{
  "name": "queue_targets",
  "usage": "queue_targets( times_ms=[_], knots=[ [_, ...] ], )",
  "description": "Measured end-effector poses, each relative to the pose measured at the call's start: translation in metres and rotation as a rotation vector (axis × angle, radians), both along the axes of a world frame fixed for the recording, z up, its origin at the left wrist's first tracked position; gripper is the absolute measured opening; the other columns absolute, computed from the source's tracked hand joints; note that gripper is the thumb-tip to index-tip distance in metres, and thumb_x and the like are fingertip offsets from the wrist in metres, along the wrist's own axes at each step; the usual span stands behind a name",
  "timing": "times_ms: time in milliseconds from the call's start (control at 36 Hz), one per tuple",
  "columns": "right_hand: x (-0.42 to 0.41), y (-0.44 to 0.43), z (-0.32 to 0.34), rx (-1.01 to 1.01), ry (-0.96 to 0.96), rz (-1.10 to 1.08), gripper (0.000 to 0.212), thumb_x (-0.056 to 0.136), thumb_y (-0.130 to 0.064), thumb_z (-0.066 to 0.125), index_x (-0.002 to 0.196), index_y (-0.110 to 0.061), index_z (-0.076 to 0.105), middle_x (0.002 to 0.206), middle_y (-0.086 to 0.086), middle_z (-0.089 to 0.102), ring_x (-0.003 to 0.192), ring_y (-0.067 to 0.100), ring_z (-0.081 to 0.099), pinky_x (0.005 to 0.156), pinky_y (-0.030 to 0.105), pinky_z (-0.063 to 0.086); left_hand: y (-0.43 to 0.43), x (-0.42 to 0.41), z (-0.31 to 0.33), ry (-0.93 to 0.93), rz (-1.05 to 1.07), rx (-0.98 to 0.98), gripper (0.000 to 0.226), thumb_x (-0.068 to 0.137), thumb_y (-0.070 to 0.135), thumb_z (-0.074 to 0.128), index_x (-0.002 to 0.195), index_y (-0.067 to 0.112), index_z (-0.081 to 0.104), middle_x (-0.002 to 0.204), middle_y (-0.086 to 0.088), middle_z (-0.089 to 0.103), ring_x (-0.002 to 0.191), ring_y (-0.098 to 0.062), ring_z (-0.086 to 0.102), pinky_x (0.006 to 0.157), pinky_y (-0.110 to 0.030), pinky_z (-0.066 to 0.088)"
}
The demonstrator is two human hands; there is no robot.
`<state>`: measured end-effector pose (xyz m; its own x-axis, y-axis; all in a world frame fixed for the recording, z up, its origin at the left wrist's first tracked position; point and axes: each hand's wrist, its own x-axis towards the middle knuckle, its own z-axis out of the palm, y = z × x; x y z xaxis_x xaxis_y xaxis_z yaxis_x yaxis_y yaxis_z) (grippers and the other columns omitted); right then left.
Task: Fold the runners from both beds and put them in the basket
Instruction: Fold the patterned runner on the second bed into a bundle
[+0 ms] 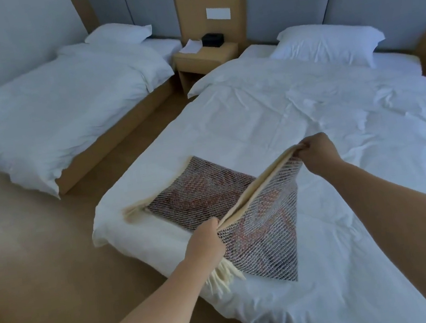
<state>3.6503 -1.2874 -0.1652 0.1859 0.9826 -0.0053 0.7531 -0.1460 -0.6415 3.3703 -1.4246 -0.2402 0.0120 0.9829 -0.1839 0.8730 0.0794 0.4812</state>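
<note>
A woven red-brown patterned runner [205, 193] with cream fringe lies partly folded on the foot end of the near bed [311, 124]. My left hand [204, 241] grips its near corner by the fringe. My right hand [315, 153] pinches the far corner of the same edge and holds it lifted above the duvet. The raised half hangs as a flap between both hands; the other half lies flat on the bed. No runner shows on the far bed [54, 107]. No basket is in view.
A wooden nightstand [206, 57] with a black box and papers stands between the two beds. Each bed has a white pillow at its headboard. Tan wooden floor runs between the beds and along the left side.
</note>
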Motion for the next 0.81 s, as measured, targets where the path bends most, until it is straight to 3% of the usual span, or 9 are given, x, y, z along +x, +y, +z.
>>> queue_targets(
  times_ms=[56, 194, 361, 500, 694, 806],
  knots=[
    [-0.003, 0.009, -0.005, 0.009, 0.004, -0.007, 0.027, 0.086, -0.004, 0.054, 0.059, -0.008, 0.056, 0.064, 0.008, 0.051, 0.056, 0.022, 0.047, 0.046, 0.026, 0.030, 0.006, -0.006, -0.002, -0.013, 0.008, 0.016, 0.026, 0.090, 0.007, 0.049, 0.075, 0.024, 0.037, 0.072, 0.004, 0.045, 0.061, -0.008, 0.044, 0.048, -0.022, 0.028],
    [-0.010, 0.039, -0.018, 0.008, 0.073, -0.051, 0.018, 0.087, -0.016, 0.055, 0.073, -0.007, 0.059, 0.065, 0.008, 0.056, 0.061, 0.024, 0.050, 0.049, 0.029, 0.034, 0.025, -0.019, -0.003, -0.060, 0.083, 0.022, 0.025, 0.097, 0.015, 0.042, 0.074, 0.023, 0.034, 0.070, 0.001, 0.043, 0.057, -0.011, 0.041, 0.047, -0.023, 0.025],
    [-0.025, 0.082, -0.029, 0.046, 0.278, -0.044, 0.022, 0.089, -0.022, 0.057, 0.068, -0.015, 0.057, 0.062, 0.001, 0.056, 0.055, 0.016, 0.050, 0.047, 0.026, 0.034, 0.054, -0.036, -0.003, -0.074, 0.178, 0.007, 0.008, 0.099, 0.016, 0.039, 0.094, 0.021, 0.041, 0.078, 0.004, 0.048, 0.066, -0.009, 0.049, 0.049, -0.023, 0.030],
    [-0.043, 0.113, -0.038, 0.049, 0.307, -0.010, 0.018, 0.093, -0.021, 0.054, 0.080, -0.010, 0.061, 0.069, 0.002, 0.058, 0.064, 0.019, 0.053, 0.058, 0.029, 0.040, 0.076, -0.055, -0.009, -0.055, 0.217, 0.019, 0.008, 0.099, 0.015, 0.037, 0.099, 0.019, 0.044, 0.081, 0.003, 0.051, 0.069, -0.008, 0.051, 0.052, -0.022, 0.034],
    [-0.082, 0.152, -0.051, 0.051, 0.232, 0.044, 0.027, 0.095, -0.020, 0.049, 0.069, -0.012, 0.049, 0.064, 0.003, 0.052, 0.058, 0.017, 0.045, 0.050, 0.028, 0.032, 0.107, -0.090, -0.029, -0.035, 0.262, 0.002, 0.010, 0.101, 0.022, 0.036, 0.098, 0.020, 0.045, 0.077, 0.004, 0.051, 0.062, -0.007, 0.050, 0.048, -0.021, 0.030],
    [-0.109, 0.177, -0.067, 0.008, 0.194, 0.037, 0.026, 0.096, -0.022, 0.047, 0.079, -0.004, 0.054, 0.068, 0.008, 0.054, 0.061, 0.023, 0.048, 0.050, 0.029, 0.033, 0.131, -0.116, -0.046, -0.044, 0.226, -0.027, 0.013, 0.101, 0.024, 0.036, 0.092, 0.022, 0.045, 0.072, 0.002, 0.052, 0.058, -0.012, 0.050, 0.047, -0.025, 0.032]
  ],
)
